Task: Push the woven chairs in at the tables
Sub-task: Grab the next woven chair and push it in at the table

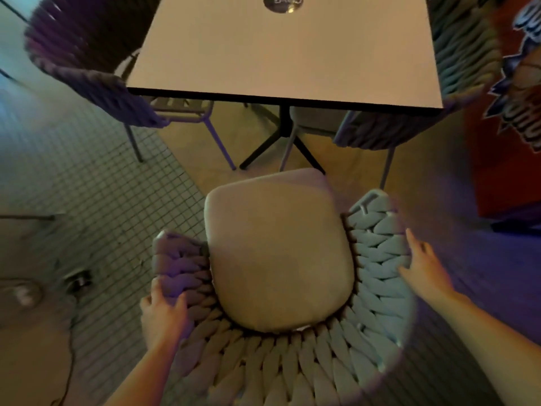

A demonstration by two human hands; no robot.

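A woven chair (pixel 292 356) with a thick grey braided back and a beige seat cushion (pixel 278 250) stands right below me, its front a short way from the table (pixel 263 54). My left hand (pixel 162 312) grips the left end of the braided back. My right hand (pixel 421 265) lies with fingers spread against the outside of the right end of the back. The cushion's front edge stays short of the table's near edge.
Another woven chair (pixel 87 63) stands at the table's left side and a third (pixel 456 60) at its right. The table has a black cross-shaped foot (pixel 284 142). A small-tiled floor (pixel 87 200) lies to the left, with a cable (pixel 70 361) on it. A red printed panel (pixel 506 142) stands at the right.
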